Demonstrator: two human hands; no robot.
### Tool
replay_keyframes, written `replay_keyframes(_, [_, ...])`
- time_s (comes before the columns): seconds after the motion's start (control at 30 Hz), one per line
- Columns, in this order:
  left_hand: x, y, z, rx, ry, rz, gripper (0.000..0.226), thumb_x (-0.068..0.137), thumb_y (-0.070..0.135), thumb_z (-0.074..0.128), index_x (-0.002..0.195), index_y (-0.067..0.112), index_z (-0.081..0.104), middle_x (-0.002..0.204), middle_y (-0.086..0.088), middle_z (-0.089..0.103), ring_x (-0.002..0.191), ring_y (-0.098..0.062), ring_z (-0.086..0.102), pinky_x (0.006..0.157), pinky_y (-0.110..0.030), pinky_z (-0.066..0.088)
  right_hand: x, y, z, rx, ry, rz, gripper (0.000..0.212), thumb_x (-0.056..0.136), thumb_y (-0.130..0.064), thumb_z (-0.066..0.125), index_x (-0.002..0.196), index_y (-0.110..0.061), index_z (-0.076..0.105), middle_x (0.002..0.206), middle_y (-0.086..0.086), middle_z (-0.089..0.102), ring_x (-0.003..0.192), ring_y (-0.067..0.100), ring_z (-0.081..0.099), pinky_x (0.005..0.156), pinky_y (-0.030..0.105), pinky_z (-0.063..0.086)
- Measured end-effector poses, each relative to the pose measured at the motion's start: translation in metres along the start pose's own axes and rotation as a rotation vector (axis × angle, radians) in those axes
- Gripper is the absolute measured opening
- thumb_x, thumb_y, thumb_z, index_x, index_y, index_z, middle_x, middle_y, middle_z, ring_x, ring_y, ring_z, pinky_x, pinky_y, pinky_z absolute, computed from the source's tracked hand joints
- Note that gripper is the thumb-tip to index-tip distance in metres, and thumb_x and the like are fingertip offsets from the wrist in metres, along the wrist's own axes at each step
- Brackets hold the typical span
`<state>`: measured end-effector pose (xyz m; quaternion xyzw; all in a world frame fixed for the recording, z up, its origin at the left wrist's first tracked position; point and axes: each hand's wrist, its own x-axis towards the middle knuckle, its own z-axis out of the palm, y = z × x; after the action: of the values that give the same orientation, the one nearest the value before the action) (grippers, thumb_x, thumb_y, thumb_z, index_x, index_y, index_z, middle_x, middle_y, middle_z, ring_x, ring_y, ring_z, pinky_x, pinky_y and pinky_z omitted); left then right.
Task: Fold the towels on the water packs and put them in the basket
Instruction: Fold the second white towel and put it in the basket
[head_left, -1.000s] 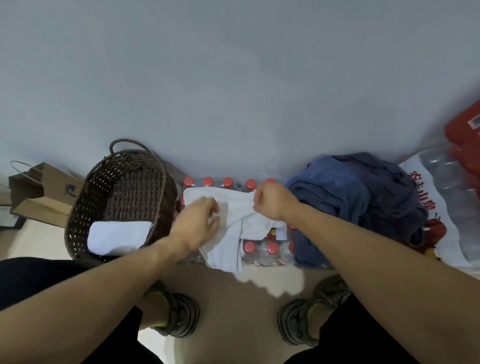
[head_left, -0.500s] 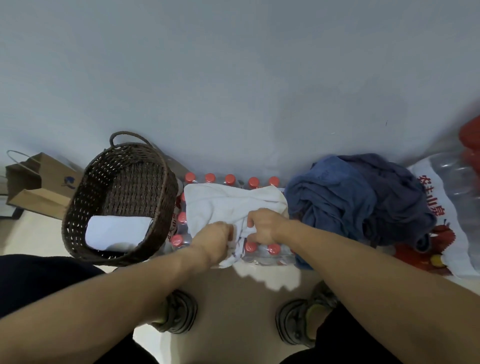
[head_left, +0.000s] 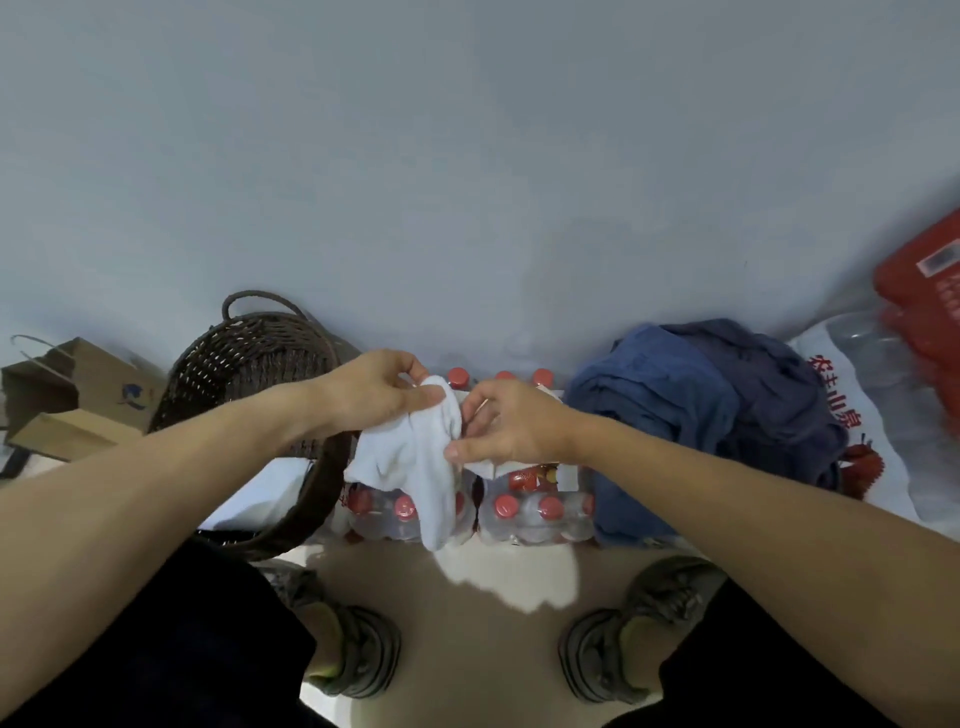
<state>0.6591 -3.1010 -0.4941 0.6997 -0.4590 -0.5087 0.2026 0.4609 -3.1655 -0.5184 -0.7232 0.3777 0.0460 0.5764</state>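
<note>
Two shoes (head_left: 358, 657) are planted on the pale floor (head_left: 498, 577) nearest the camera, just short of the water packs (head_left: 524, 512). The packs, shrink-wrapped bottles with red caps, are set against the grey wall (head_left: 467, 182) and serve as the work surface. Above them a white towel (head_left: 415, 467) is held up by both hands, its loose end hanging down over the front of the packs. The upper edge of the towel is pinched by the left hand (head_left: 374, 395), thumb and fingers curled round the cloth. The right hand (head_left: 511, 426) is closed on the same towel just beside it, thumb pressed against the fabric; a second white layer is seen under this hand, though whether it is part of the same towel cannot be told.

To the left of the packs, touching them, a dark wicker basket (head_left: 234, 374) is tilted toward the camera, and a folded white towel (head_left: 265, 493) is seen inside it, partly hidden by the left forearm. Beyond the basket, a brown paper bag (head_left: 67, 384) is propped on the floor. To the right of the packs, a heap of blue cloth (head_left: 717, 415) is piled, and past it a white plastic wrapper with red printing (head_left: 852, 415) is visible near the frame edge.
</note>
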Motion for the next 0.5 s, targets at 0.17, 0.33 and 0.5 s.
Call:
replay_keyframes(0.17, [-0.004,0.007,-0.006,0.035,0.091,0.026,0.028,0.087,0.035,0.072,0.098,0.011,0.061,0.084,-0.006,0.071,0.067,-0.016,0.062,0.061,-0.027,0.049,0.004,-0.005,0.011,0.322,0.019,0.069,0.017,0.085,-0.003,0.071,0.099,-0.002,0.06,0.094,0.027,0.071,0.081,0.029,0.071,0.086,0.048,0.058])
replay_keyframes(0.33, [-0.011,0.009,-0.011,-0.123,0.112,0.049,0.028,0.089,0.028,0.071,0.102,0.005,0.061,0.085,-0.009,0.071,0.072,-0.02,0.064,0.07,-0.033,0.051,0.001,-0.009,0.005,0.354,-0.094,0.048,0.038,0.076,-0.028,0.083,0.103,-0.009,0.062,0.089,0.005,0.072,0.09,0.018,0.073,0.073,0.036,0.061])
replay_keyframes(0.5, [-0.015,0.02,-0.011,-0.31,0.126,0.056,0.031,0.09,0.025,0.068,0.107,0.0,0.06,0.101,-0.028,0.069,0.083,-0.029,0.065,0.086,-0.047,0.053,0.001,0.0,0.006,0.135,-0.044,0.054,0.025,0.085,-0.031,0.076,0.098,-0.011,0.069,0.098,0.011,0.073,0.085,0.015,0.072,0.076,0.033,0.062])
